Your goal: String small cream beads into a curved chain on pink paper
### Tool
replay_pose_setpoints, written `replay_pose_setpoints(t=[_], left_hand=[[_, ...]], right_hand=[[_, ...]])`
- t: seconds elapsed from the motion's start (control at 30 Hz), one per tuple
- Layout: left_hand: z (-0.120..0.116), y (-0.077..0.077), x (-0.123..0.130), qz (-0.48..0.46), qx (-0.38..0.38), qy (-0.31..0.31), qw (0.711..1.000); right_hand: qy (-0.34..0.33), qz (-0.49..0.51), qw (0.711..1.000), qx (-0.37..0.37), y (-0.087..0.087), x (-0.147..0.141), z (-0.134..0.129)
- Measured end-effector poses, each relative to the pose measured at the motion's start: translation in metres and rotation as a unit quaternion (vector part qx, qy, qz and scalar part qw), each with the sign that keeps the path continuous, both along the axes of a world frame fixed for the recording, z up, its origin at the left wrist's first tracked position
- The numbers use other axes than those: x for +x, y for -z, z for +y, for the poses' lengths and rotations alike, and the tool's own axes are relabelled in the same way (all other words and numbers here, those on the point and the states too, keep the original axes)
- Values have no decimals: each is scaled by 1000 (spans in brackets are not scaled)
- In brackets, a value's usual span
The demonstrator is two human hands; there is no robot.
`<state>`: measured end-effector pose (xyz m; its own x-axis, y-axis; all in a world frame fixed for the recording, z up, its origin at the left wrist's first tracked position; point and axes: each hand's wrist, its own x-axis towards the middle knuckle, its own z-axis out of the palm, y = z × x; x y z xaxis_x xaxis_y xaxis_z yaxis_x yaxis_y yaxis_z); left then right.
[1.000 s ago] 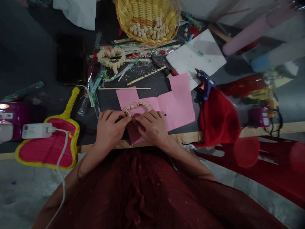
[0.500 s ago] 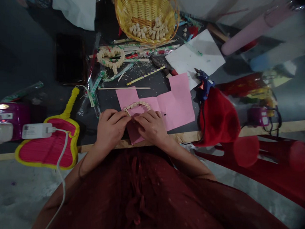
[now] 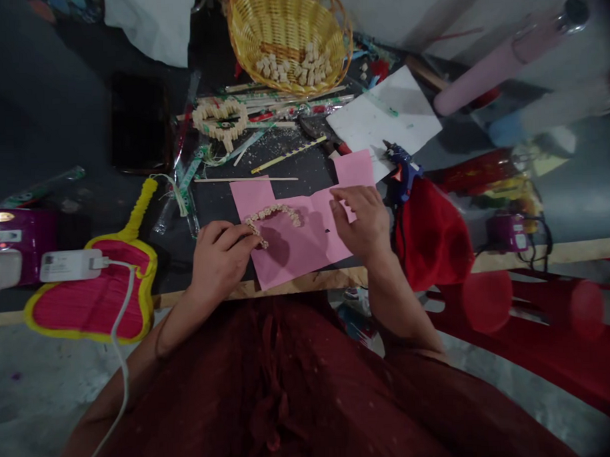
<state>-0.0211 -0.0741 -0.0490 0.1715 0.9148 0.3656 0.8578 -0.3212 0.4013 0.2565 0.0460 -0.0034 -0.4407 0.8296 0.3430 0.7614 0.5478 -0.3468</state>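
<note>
Between the thumb and fingers of my left hand (image 3: 222, 253) is one end of a curved chain of small wooden pieces (image 3: 274, 211). The chain arches above a pink paper sheet (image 3: 306, 252), and its other end hangs free. My right hand (image 3: 363, 221) is over the right part of the sheet, apart from the chain, with thumb and fingers spread and nothing visible between them. Just beyond that hand, a blue glue gun (image 3: 403, 168) rests beside a red cloth (image 3: 432, 234).
A wicker basket (image 3: 291, 29) with wooden pieces stands at the back. Before it lie a heart-shaped wooden frame (image 3: 222, 119), sticks, pliers (image 3: 322, 133) and a yellow pencil-like stick (image 3: 288, 155). A pink-and-yellow fan shape (image 3: 94, 289) and white charger (image 3: 71, 264) are left. A pink bottle (image 3: 499, 62) is right.
My right hand has let go of the chain and moved right, its fingers now apart. My left hand still grips its end of the chain.
</note>
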Motion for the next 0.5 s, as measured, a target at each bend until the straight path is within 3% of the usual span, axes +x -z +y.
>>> replay_pose_setpoints(t=[0.17, 0.4, 0.5], left_hand=[[0, 1, 0, 12, 29, 5, 999], [1, 0, 0, 9, 51, 16, 999], [2, -1, 0, 15, 58, 18, 998]], right_hand=[[0, 27, 1000, -14, -6, 4, 48], [-55, 48, 997, -18, 16, -23, 137], [-37, 25, 999, -6, 18, -40, 177]])
